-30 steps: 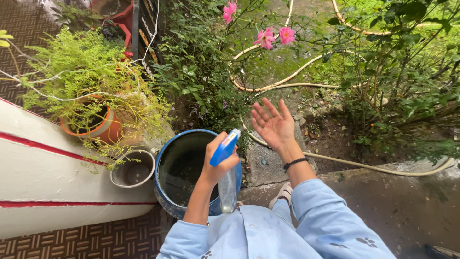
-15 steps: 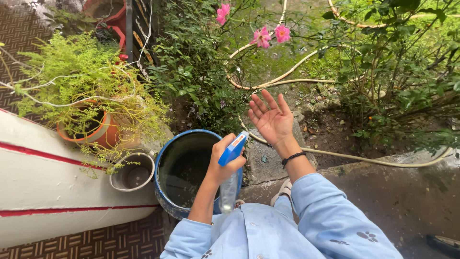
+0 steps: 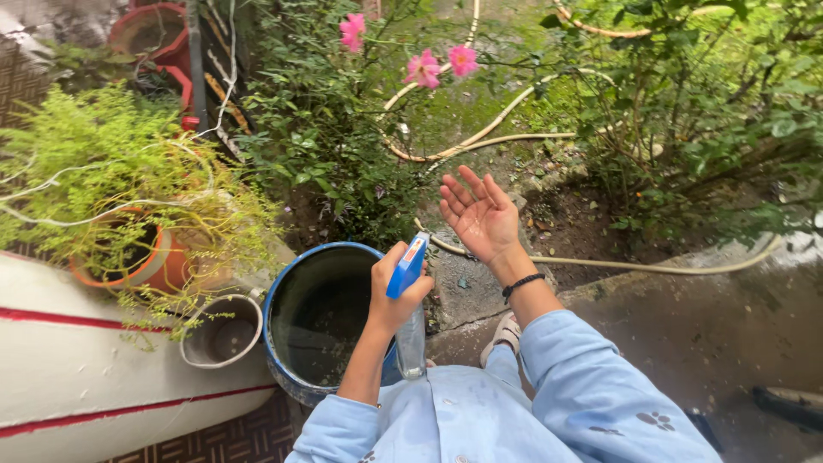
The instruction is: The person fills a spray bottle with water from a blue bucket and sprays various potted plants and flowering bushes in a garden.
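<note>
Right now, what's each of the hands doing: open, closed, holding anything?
Left hand: closed around a spray bottle with a blue head.
Right hand: open, palm up, fingers spread, holding nothing.

One package only: spray bottle (image 3: 408,300), clear plastic body w/ blue trigger head, held upright in left hand (image 3: 396,287) over rim of blue barrel (image 3: 283,291). Small label on top of head, white w/ orange-red patch. No signs or screens in view.
</note>
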